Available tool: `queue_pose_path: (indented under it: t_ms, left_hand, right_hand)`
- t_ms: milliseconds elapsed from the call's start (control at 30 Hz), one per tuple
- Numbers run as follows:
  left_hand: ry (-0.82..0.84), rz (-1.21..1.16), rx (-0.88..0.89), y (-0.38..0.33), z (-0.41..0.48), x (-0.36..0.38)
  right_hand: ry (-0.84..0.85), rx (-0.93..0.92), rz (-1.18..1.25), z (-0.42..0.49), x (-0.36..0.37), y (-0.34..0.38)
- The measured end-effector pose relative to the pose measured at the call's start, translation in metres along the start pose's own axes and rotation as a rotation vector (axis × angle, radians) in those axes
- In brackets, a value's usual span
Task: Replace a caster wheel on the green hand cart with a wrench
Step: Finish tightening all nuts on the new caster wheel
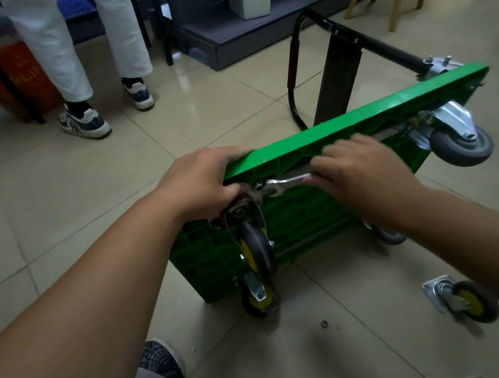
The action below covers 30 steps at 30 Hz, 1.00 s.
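Loose caster [461, 300]: laid on the floor [51, 189], lower right of the frame.
Green hand cart [309, 216]: tipped on its side at centre, underside shown.
Left hand [205, 178]: curled over the cart's upper edge, beside the mounted caster [254, 248].
Right hand [363, 170]: closed round the wrench [288, 182], whose head is set at that caster's plate.
Standing person [76, 37]: seen upper left.

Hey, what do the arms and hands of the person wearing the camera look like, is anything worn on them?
Nothing worn shows. The left grip and right grip are bare hands: no gloves, no rings visible. The left forearm and right forearm are bare up to the frame edge, with no sleeve, watch or band in view.
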State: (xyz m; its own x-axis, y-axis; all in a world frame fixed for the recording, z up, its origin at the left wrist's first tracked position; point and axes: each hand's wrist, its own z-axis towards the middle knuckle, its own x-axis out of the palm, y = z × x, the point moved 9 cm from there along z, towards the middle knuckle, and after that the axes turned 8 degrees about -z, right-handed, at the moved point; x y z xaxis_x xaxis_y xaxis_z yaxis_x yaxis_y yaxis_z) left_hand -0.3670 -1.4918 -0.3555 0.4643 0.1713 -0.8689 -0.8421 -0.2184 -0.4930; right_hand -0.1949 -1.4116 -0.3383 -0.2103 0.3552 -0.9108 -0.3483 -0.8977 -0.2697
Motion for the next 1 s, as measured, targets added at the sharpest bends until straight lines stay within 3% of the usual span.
queue_pose_path:
  t_ms: [233, 567, 800, 1000]
  left_hand:
    - [0.006, -0.009, -0.001, -0.002, 0.000, -0.002]
    - [0.006, -0.004, -0.002, -0.004, -0.001, -0.002]
    - [0.009, -0.006, -0.010, -0.002, 0.000, -0.001]
    - [0.004, -0.008, 0.008, -0.004, 0.000, -0.001]
  right_hand:
    - [0.014, -0.229, -0.369, 0.047, -0.036, 0.023]
    - [-0.042, -0.309, -0.528, 0.061, -0.036, 0.040]
    - [0.003, -0.094, -0.305, 0.034, -0.007, 0.010]
    - [0.019, 0.267, 0.148, -0.005, 0.049, -0.001]
